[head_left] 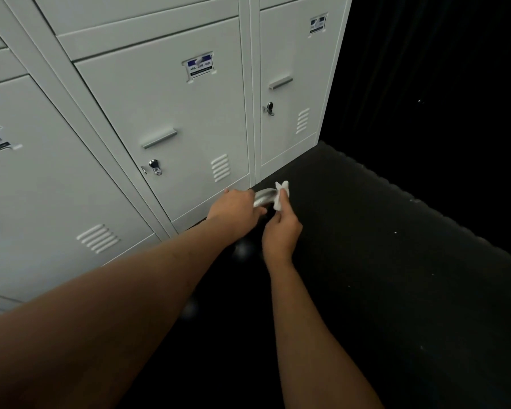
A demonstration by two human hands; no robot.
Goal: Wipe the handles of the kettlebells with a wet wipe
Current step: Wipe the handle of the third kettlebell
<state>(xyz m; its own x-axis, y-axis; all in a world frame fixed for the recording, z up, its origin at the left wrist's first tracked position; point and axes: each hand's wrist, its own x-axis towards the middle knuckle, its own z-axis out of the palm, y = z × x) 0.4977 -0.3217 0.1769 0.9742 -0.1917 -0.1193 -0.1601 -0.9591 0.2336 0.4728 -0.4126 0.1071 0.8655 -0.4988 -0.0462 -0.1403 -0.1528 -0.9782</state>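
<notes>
The left hand (236, 208) curls around the near end of the silver kettlebell handle (263, 197), apparently to steady it low down by the foot of the lockers (160, 107). The right hand (281, 231) pinches a crumpled wet wipe (282, 191) against the handle's far end, likely to rub it. Whatever lies beneath the handle is lost against the black floor (396, 261), and no other kettlebells can be made out.
</notes>
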